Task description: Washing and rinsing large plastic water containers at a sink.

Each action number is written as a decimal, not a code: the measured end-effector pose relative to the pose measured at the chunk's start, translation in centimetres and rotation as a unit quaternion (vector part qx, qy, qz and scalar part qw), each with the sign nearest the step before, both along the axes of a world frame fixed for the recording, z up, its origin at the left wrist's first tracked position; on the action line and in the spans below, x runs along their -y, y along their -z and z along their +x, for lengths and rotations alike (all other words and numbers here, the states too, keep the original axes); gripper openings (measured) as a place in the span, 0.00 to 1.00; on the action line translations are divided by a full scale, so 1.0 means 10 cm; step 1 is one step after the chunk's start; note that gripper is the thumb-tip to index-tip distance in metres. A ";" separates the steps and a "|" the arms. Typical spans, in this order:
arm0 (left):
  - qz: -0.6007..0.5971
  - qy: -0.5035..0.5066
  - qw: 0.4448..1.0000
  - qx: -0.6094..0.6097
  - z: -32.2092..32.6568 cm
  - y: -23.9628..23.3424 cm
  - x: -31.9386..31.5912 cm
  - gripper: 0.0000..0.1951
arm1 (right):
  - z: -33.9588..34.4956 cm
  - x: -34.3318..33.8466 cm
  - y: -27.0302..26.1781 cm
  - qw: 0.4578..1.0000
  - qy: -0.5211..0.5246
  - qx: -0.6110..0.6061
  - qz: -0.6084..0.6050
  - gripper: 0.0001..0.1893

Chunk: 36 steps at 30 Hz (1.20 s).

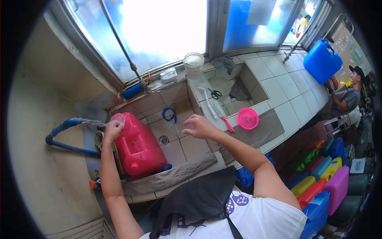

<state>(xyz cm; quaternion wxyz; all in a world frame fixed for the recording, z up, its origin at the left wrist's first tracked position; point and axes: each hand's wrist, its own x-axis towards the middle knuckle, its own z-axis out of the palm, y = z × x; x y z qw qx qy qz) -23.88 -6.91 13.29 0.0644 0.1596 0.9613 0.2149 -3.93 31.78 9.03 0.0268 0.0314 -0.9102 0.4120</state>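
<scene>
A pink-red plastic jerrycan (143, 146) bearing handwriting lies tilted in the tiled basin (191, 148). At its upper left end my left hand (112, 131) is closed on a small translucent container (119, 119), possibly a cup or funnel; the fingers partly hide it. Water (93, 122) runs towards that hand from a blue pipe (67, 123). My right hand (198, 128) hangs over the basin's right side, fingers apart and holding nothing. Below it is the floor drain (163, 140), and a coiled blue strap or ring (169, 115) rests on the tiles.
Right of the basin are scissors (215, 93), a pink-handled knife (228, 124), a white brush (207, 98) and a round pink lid (247, 118). A smaller sink (259, 89) lies behind. A person (347, 100) is beside a blue jerrycan (322, 61). Several colored jerrycans (337, 188) stand at right.
</scene>
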 end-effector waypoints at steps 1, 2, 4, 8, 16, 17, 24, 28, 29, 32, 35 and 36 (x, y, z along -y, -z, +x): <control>0.003 0.006 1.000 0.008 0.01 -0.01 0.00 0.14 | -0.09 0.15 -0.02 0.999 -0.031 0.012 -0.001 0.24; 0.005 0.009 1.000 0.016 0.01 -0.03 0.01 0.15 | -0.15 0.27 -0.04 0.998 -0.065 0.024 -0.004 0.24; 0.208 -0.075 0.970 0.100 -0.09 0.00 0.15 0.14 | -0.32 0.50 -0.13 0.994 -0.104 0.015 0.005 0.25; 0.500 -0.095 0.854 0.110 -0.07 -0.30 0.05 0.11 | -0.71 1.00 -0.30 0.990 -0.133 0.001 -0.044 0.28; 0.470 -0.299 0.830 0.036 0.14 -0.34 0.01 0.21 | -1.62 2.06 -0.63 0.909 -0.108 0.169 -0.366 0.33; 0.390 -0.299 0.870 0.038 0.13 -0.33 -0.08 0.22 | -1.75 2.07 -0.51 0.903 -0.108 0.130 -0.395 0.26; 0.317 -0.231 0.905 -0.165 -0.01 0.08 0.10 0.23 | -1.35 1.95 -0.71 0.971 -0.122 -0.194 -0.064 0.12; 0.065 -0.116 0.946 -0.296 0.12 0.15 -0.19 0.21 | -0.96 1.13 -0.70 0.988 0.004 -0.157 -0.008 0.15; 0.017 -0.063 0.951 -0.304 0.14 0.17 -0.25 0.21 | -0.85 0.85 -0.67 0.986 0.048 -0.158 0.007 0.16; -0.078 -0.002 0.971 -0.224 0.20 0.17 -0.33 0.22 | -0.47 -0.21 -0.45 0.954 0.194 -0.218 0.074 0.18; -0.072 -0.031 0.982 -0.171 0.18 0.33 -0.19 0.17 | 0.08 -1.09 -0.41 0.914 0.367 -0.139 0.106 0.19; -0.081 -0.037 0.986 -0.141 0.17 0.37 -0.26 0.19 | 0.32 -1.46 -0.29 0.891 0.412 -0.147 0.121 0.19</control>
